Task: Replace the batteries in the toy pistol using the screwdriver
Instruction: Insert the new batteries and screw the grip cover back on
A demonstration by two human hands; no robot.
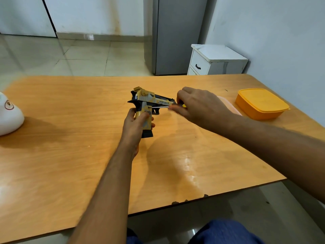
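A yellow-and-black toy pistol is held above the middle of the wooden table, barrel pointing right. My left hand grips its handle from below. My right hand grips a screwdriver whose yellow handle is mostly hidden by my fingers. The metal shaft runs left from the hand, and its tip touches the side of the pistol just above the grip.
An orange lidded plastic box stands at the table's right edge, with a pink item partly hidden behind my right hand. A white object sits at the left edge. Beyond the table stand a white drawer cabinet and a grey cupboard.
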